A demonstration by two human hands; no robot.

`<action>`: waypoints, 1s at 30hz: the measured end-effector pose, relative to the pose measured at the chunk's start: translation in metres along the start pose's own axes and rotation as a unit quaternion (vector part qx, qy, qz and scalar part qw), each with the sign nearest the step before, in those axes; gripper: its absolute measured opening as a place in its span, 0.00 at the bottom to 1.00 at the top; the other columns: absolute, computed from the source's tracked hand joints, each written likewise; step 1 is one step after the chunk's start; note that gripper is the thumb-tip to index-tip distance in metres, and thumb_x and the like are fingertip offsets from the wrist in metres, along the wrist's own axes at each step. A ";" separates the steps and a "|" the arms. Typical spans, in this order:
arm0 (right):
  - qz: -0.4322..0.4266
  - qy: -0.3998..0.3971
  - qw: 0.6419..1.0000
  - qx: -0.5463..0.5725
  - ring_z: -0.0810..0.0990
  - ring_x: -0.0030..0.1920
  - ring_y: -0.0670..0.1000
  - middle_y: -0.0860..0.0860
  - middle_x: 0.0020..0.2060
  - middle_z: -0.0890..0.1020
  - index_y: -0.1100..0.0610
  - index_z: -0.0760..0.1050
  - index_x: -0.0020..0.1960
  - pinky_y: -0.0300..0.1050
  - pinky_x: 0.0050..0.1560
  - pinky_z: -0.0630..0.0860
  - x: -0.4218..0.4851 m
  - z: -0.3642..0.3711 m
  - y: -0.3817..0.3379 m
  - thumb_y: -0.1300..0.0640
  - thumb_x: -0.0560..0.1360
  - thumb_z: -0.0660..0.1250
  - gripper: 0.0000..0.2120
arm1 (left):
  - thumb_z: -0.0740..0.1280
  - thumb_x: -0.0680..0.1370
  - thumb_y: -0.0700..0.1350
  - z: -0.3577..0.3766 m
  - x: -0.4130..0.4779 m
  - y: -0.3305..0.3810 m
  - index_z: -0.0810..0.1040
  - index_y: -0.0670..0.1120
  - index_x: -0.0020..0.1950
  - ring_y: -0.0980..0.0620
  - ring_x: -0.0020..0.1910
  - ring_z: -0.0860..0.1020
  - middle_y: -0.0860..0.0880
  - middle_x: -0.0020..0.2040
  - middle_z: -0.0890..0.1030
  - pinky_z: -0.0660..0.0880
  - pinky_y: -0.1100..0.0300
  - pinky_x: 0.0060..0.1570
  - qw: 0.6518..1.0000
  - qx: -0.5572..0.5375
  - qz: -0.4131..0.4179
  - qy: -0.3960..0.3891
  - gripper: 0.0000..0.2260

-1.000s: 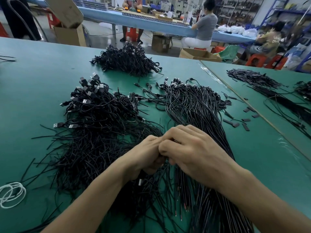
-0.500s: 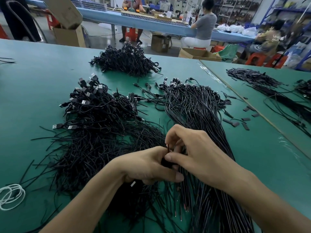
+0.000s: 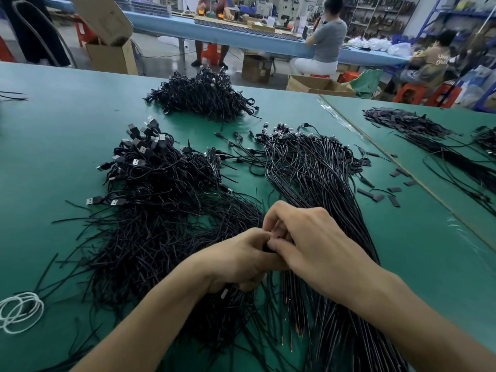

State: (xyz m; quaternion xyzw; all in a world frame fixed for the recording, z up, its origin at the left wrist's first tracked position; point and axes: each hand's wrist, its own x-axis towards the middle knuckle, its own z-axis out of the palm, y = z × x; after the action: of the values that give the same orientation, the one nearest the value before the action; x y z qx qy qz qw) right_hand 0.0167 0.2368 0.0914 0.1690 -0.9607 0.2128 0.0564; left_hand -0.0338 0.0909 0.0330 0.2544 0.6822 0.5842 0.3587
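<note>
This is a factory workroom. A big green table (image 3: 53,130) holds many heaps of black cables (image 3: 166,167) with plugs on their ends. Small black bits (image 3: 378,196) lie beside them. Behind it runs a long blue table (image 3: 241,41) where people (image 3: 328,41) sit on red stools (image 3: 408,89) and work. Brown boxes (image 3: 112,57) stand on the floor. Shelves (image 3: 375,17) full of stuff line the back wall
</note>
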 end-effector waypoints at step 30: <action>0.147 0.126 0.787 0.586 0.79 0.34 0.42 0.49 0.33 0.82 0.56 0.72 0.39 0.31 0.37 0.75 0.011 0.030 0.022 0.74 0.73 0.68 0.14 | 0.57 0.80 0.36 -0.002 0.012 0.005 0.81 0.50 0.61 0.48 0.53 0.84 0.44 0.51 0.86 0.79 0.62 0.49 0.920 -0.236 0.177 0.259 0.18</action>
State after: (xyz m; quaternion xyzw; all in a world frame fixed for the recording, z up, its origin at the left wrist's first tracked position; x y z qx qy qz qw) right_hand -0.0019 0.2394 0.0577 -0.0020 -0.6485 0.7604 0.0348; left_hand -0.0430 0.0997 0.0361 0.1188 0.5371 0.8278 0.1104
